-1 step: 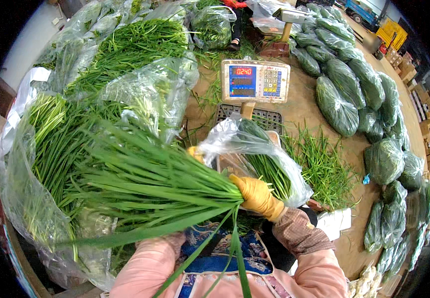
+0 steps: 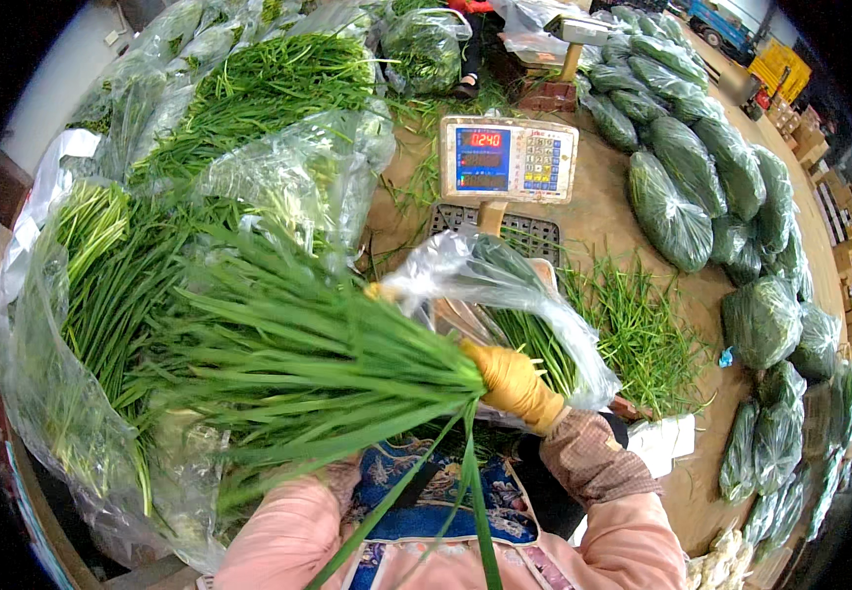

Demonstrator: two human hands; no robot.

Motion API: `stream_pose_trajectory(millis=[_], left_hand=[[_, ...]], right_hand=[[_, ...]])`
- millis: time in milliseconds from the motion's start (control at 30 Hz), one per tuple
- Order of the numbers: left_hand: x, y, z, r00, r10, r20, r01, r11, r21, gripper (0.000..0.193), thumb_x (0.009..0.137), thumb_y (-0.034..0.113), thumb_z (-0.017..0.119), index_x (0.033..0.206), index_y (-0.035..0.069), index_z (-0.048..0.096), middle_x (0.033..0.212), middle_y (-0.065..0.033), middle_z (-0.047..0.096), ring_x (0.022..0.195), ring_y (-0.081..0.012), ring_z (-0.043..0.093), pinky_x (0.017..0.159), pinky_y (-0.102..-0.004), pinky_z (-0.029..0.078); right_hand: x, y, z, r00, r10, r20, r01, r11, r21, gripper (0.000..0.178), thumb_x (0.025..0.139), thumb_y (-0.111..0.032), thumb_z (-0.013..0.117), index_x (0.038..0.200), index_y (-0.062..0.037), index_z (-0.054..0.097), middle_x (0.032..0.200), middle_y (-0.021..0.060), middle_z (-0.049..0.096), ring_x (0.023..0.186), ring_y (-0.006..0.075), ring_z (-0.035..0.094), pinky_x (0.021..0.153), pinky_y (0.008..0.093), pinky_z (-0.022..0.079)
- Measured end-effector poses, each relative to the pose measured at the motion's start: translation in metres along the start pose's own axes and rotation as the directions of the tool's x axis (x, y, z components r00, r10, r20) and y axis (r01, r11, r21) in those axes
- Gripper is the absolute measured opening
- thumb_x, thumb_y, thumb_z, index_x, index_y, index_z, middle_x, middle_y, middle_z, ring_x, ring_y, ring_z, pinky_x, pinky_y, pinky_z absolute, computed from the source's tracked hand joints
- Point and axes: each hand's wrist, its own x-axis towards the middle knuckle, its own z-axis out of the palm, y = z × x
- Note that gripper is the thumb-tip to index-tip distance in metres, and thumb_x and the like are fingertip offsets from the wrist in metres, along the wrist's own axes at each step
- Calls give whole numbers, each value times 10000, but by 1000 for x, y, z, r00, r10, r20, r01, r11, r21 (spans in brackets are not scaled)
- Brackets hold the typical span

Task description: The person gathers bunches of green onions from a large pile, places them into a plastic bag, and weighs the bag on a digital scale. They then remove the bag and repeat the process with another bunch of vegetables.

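My right hand (image 2: 517,383), in a yellow glove, is closed round the stem end of a large bunch of garlic chives (image 2: 337,359). The long green leaves fan out to the left, and a few hang down over my apron. Only a bit of my left hand (image 2: 379,292), also gloved in yellow, shows behind the leaves, pinching the edge of a clear plastic bag (image 2: 441,267). The bag lies open on the weighing scale (image 2: 508,162), with more chives (image 2: 534,339) inside it.
Loose chives (image 2: 121,285) in plastic wrapping heap up on the left. Cut scraps (image 2: 633,334) lie right of the scale. Several filled bags (image 2: 670,211) line the right side. A second scale (image 2: 574,34) and a person's leg (image 2: 468,59) appear at the far end.
The bunch and my right hand have shifted slightly to the right. The bag's edge, with my left hand, has moved a little left. Both grips stay as they were.
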Motion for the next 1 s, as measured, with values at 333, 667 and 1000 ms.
stream_pose_trajectory(millis=[333, 667, 1000], left_hand=[[-79, 135, -155, 975, 220, -10, -202, 874, -442, 357, 820, 224, 572, 1085, -15, 553, 1016, -141, 591, 937, -240, 557, 814, -339, 447], [-191, 42, -387, 778, 460, -427, -224, 839, 496, 407, 825, 384, 616, 1071, 60, 631, 1072, -141, 620, 1032, -309, 558, 899, -399, 433], [-243, 56, -589, 81, 330, -941, 951, 255, 172, 422, 868, 413, 534, 1168, 121, 583, 1245, -169, 512, 1178, -360, 448, 957, -487, 362]], right_hand=[[-83, 196, -17, 686, 725, 67, -728, 681, 83, 597, 714, -209, 727, 1221, -13, 480, 1070, 190, 590, 955, 327, 588, 815, 396, 468], [-19, 71, -49, 782, 615, 103, -583, 780, -228, 653, 731, -222, 746, 1243, 67, 462, 1220, 219, 534, 1075, 320, 557, 925, 365, 439], [8, 40, -50, 950, 312, 16, -309, 946, -100, 607, 751, -214, 731, 1238, 47, 481, 1206, 204, 540, 1135, 305, 512, 974, 355, 393]])
